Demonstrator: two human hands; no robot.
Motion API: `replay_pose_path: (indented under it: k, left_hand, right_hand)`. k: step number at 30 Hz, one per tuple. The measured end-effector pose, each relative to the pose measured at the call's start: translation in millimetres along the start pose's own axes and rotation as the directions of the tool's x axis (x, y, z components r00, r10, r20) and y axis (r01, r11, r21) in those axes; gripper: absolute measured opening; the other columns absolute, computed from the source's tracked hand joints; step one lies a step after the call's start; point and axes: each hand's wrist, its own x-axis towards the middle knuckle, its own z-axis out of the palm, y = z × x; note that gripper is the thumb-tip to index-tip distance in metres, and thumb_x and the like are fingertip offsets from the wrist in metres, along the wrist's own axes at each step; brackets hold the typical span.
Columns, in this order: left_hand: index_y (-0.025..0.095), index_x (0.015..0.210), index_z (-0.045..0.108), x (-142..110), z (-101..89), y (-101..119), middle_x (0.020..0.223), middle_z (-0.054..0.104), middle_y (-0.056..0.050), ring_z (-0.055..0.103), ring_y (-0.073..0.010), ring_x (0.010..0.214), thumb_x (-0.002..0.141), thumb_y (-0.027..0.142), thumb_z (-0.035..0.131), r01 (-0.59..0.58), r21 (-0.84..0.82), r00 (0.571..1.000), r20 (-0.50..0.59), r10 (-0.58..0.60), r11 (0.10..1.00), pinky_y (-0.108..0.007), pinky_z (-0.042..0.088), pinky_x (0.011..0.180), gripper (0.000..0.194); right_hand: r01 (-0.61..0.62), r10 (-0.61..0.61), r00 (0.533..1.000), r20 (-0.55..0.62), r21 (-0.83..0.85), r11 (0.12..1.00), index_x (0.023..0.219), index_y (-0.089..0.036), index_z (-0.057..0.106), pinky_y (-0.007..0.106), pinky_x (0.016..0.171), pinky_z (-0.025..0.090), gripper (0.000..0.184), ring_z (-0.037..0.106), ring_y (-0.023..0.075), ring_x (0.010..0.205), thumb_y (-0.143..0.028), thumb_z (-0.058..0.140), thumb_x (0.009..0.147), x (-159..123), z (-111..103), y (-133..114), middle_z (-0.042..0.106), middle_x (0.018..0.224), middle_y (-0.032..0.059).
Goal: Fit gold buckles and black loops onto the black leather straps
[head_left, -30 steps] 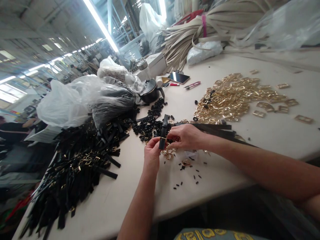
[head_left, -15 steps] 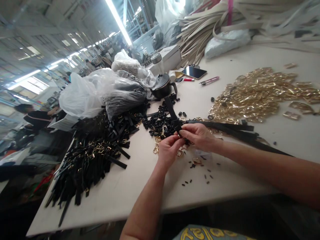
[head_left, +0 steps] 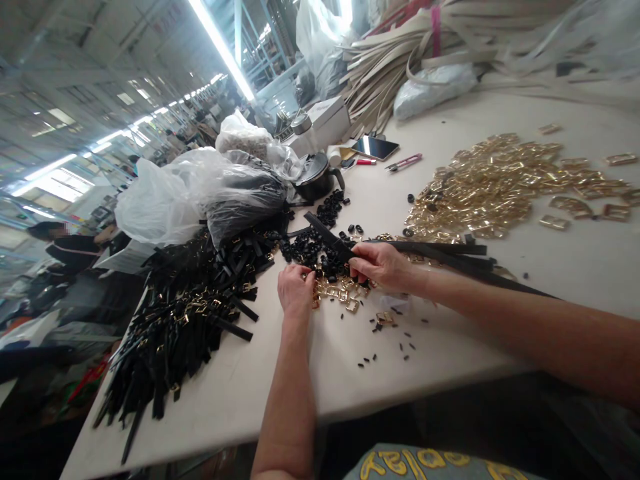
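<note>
Though aslant, strap in hand (right)

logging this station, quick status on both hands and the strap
Right hand gripping black strap. Left hand at gold buckles, grip unclear. Small black pieces heaped close by.

Likely factory workshop: tube lights (farthest blurred), bundled straps.
</note>
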Motion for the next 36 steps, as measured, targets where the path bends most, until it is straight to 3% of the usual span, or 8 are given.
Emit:
replay_pose_path:
  k: [3, 6, 9, 11, 14, 18, 26, 36]
  left_hand:
    - [0.022, 0.069, 0.069, 0.7, -1.8, -0.4, 0.090, 0.068, -0.008, 0.057, -0.0276, 0.097, 0.074, 0.021, 0.068, -0.008, -0.092, 0.998, -0.065, 0.002, 0.996, -0.042, 0.042, 0.091, 0.005]
    - [0.021, 0.072, 0.068, -2.9, -2.0, 7.2, 0.083, 0.067, -0.004, 0.060, -0.0217, 0.087, 0.075, 0.028, 0.069, 0.065, -0.438, 0.993, -0.056, -0.099, 0.896, -0.037, 0.045, 0.084, 0.008]
    - [0.019, 0.078, 0.067, -11.3, 0.8, 23.8, 0.072, 0.066, 0.000, 0.060, -0.0132, 0.066, 0.071, 0.040, 0.074, 0.311, -0.806, 0.948, 0.226, -0.223, 0.504, -0.028, 0.048, 0.068, 0.024]
    - [0.016, 0.078, 0.066, -17.2, 3.1, 35.6, 0.071, 0.067, 0.000, 0.061, -0.0103, 0.062, 0.064, 0.042, 0.080, 0.430, -0.864, 0.899, 0.385, -0.208, 0.261, -0.024, 0.048, 0.065, 0.032]
    - [0.015, 0.075, 0.066, -22.8, 5.4, 47.7, 0.072, 0.069, 0.000, 0.062, -0.0083, 0.062, 0.059, 0.038, 0.085, 0.484, -0.866, 0.869, 0.461, -0.178, 0.122, -0.021, 0.048, 0.064, 0.035]
    - [0.015, 0.074, 0.065, -23.8, 6.6, 51.6, 0.067, 0.067, 0.001, 0.061, -0.0076, 0.059, 0.055, 0.038, 0.088, 0.483, -0.873, 0.862, 0.461, -0.213, 0.064, -0.019, 0.049, 0.062, 0.037]
    - [0.014, 0.073, 0.066, -24.4, 4.0, 53.9, 0.067, 0.067, 0.001, 0.061, -0.0069, 0.060, 0.054, 0.037, 0.088, 0.476, -0.878, 0.862, 0.454, -0.226, 0.049, -0.019, 0.049, 0.062, 0.037]
    - [0.016, 0.079, 0.066, -27.2, 1.9, 49.4, 0.071, 0.068, 0.001, 0.064, -0.0105, 0.060, 0.062, 0.034, 0.085, 0.330, -0.906, 0.941, 0.293, -0.167, 0.266, -0.024, 0.053, 0.063, 0.032]
  right_hand:
    - [0.007, -0.007, 1.000, 0.002, -0.022, 1.000, 0.074, -0.017, 0.054, 0.023, 0.049, 0.044, 0.026, 0.053, 0.0085, 0.050, -0.038, 0.051, 0.088, -0.5, 0.5, -0.5, 0.060, 0.063, -0.0001]
    - [-0.011, 0.013, 1.000, 0.026, -0.042, 0.999, 0.074, -0.017, 0.053, 0.022, 0.046, 0.042, 0.026, 0.052, 0.0085, 0.046, -0.038, 0.048, 0.089, -1.4, 1.7, -2.4, 0.059, 0.060, -0.0012]
    - [-0.016, 0.017, 0.999, 0.027, -0.052, 0.999, 0.074, -0.018, 0.053, 0.022, 0.046, 0.041, 0.025, 0.052, 0.0094, 0.045, -0.037, 0.048, 0.090, -2.1, 2.2, -3.8, 0.058, 0.059, -0.0019]
    - [-0.013, 0.014, 1.000, 0.013, -0.067, 0.998, 0.075, -0.018, 0.054, 0.022, 0.046, 0.040, 0.025, 0.052, 0.0099, 0.046, -0.037, 0.048, 0.091, -2.4, 2.2, -3.2, 0.059, 0.058, -0.0020]
    - [0.003, -0.002, 1.000, 0.005, -0.139, 0.990, 0.074, -0.018, 0.054, 0.022, 0.047, 0.036, 0.025, 0.051, 0.0098, 0.046, -0.036, 0.049, 0.091, -2.8, 2.3, -1.5, 0.057, 0.055, -0.0024]
    - [0.027, -0.021, 0.999, 0.032, -0.210, 0.977, 0.069, -0.017, 0.051, 0.021, 0.048, 0.035, 0.026, 0.049, 0.0090, 0.047, -0.032, 0.050, 0.090, -3.6, 3.3, -2.0, 0.056, 0.054, -0.0024]
    - [0.007, -0.006, 1.000, 0.010, -0.149, 0.989, 0.072, -0.017, 0.054, 0.022, 0.048, 0.036, 0.026, 0.049, 0.0095, 0.047, -0.035, 0.050, 0.091, -3.2, 1.4, -3.6, 0.058, 0.056, -0.0023]
    - [0.081, -0.059, 0.996, 0.068, -0.394, 0.915, 0.071, -0.016, 0.057, 0.023, 0.053, 0.028, 0.023, 0.045, 0.0086, 0.050, -0.028, 0.053, 0.090, -2.5, -3.7, -4.1, 0.057, 0.057, -0.0027]
